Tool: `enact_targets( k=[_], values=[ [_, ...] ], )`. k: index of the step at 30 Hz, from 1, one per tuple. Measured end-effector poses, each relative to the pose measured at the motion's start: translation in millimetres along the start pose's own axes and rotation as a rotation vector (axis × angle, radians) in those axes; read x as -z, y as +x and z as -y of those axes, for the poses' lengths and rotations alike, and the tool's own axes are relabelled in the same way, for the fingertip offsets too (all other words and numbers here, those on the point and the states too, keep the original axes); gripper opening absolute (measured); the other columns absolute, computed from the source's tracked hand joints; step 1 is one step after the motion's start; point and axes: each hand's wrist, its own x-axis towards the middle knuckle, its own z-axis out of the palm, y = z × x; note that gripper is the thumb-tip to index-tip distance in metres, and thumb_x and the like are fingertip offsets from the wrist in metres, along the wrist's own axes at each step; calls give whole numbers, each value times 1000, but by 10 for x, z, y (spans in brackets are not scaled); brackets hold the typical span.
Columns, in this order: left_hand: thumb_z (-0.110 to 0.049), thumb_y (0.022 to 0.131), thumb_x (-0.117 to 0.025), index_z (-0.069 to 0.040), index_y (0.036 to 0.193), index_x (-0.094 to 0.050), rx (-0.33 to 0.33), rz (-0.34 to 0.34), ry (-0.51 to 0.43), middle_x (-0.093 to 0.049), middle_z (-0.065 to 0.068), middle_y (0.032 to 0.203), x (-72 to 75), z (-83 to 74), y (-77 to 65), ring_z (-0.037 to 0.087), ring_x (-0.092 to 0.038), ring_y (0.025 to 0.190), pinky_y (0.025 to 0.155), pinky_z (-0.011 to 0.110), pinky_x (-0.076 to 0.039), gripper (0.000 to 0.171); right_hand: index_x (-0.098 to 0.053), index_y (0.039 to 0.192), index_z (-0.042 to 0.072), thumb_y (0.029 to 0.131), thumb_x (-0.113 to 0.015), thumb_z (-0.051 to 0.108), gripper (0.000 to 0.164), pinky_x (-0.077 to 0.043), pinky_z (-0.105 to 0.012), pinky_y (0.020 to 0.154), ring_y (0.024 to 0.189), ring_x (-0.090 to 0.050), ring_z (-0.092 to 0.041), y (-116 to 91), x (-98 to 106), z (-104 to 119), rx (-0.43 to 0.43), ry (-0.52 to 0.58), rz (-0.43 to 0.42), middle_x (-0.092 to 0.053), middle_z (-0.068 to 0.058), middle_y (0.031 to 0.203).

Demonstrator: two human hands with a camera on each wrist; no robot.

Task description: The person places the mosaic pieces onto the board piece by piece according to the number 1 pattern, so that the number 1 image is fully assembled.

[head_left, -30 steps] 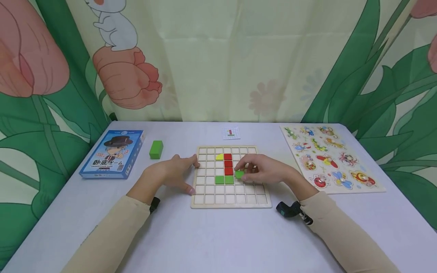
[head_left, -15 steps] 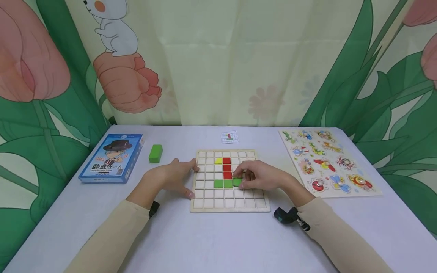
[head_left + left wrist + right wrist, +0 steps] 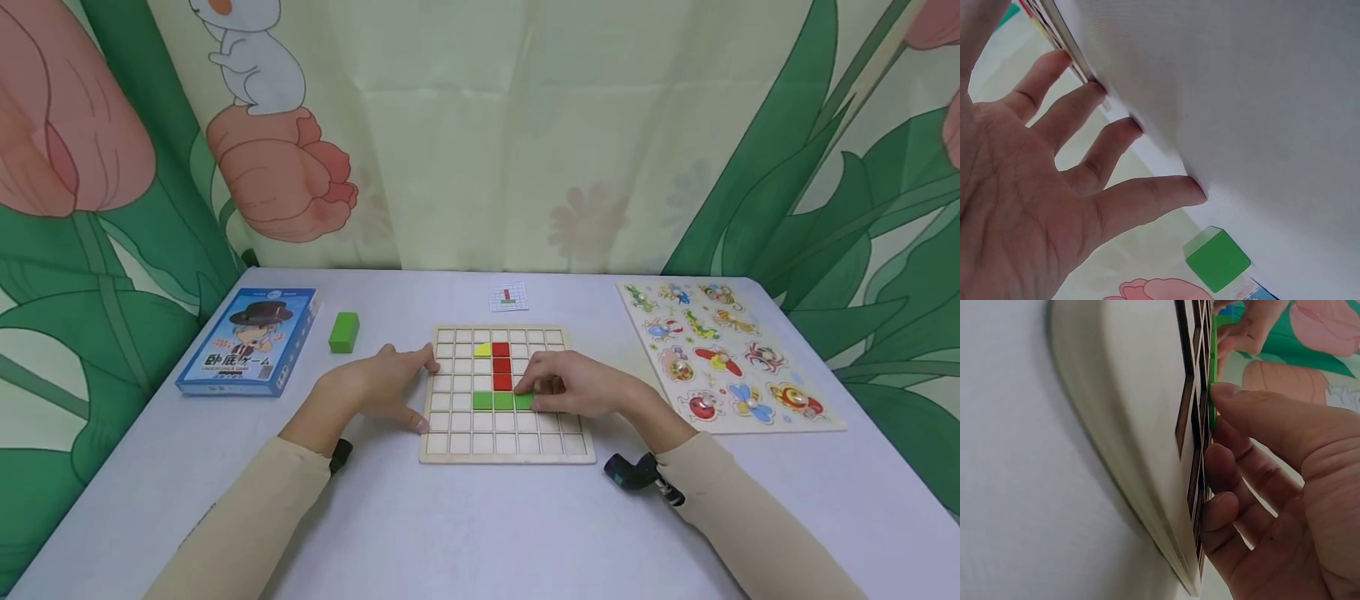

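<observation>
In the head view, a pale wooden grid board (image 3: pixel 506 459) lies on the table. Three red tiles (image 3: pixel 501 366) form a column in it, with a yellow piece (image 3: pixel 482 350) left of the top one. Below them runs a row of green tiles. My right hand (image 3: pixel 573 383) pinches the rightmost green tile (image 3: pixel 523 401), which lies level with the row; its fingertips partly cover it. Against the board's left edge rests my left hand (image 3: pixel 378 383), thumb and fingers spread. The left wrist view shows its fingers (image 3: pixel 1141 200) extended, holding nothing.
Behind the board lies a small pattern card (image 3: pixel 508 297). A green block (image 3: pixel 344 332) and a blue game box (image 3: pixel 247 342) are at left. An insect picture puzzle (image 3: pixel 787 425) lies on the right. A printed curtain (image 3: pixel 465 167) hangs behind the table.
My right hand has moved slightly left and lowered the green tile, tilted earlier, into line with the other green tiles. The left hand has kept its place at the board edge.
</observation>
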Motion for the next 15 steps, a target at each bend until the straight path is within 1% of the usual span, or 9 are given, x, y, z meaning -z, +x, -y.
enact_targets(
  k=[5,10,13,15],
  values=[
    [-59,69,-89,-35,145,-46,-16,0,-3,-50,15,147,2,-15,5,32,-47,132,93,57,-52,90,-77,117,23,95,-76,16,24,-50,-29,78,87,-57,-13,-44,15,0,4,-1,10,-67,8,105],
    [-61,70,-88,-35,143,-46,-31,8,5,-52,14,141,29,-4,14,30,-50,125,91,54,-52,88,-75,119,21,96,-75,18,24,-53,-29,82,91,-61,-12,-94,59,26,3,24,14,-68,6,110],
    [-61,73,-86,-36,143,-48,-32,11,1,-53,9,143,54,13,12,28,-50,124,90,52,-52,84,-72,121,19,96,-75,17,26,-54,-31,83,95,-62,-15,-139,98,72,-7,42,-16,-68,4,115],
    [-61,77,-84,-35,145,-48,-38,11,-14,-52,7,148,68,29,5,28,-50,127,94,53,-51,81,-71,122,19,95,-75,17,27,-55,-32,82,95,-62,-17,-168,121,97,-21,48,-50,-68,3,116]
  ],
)
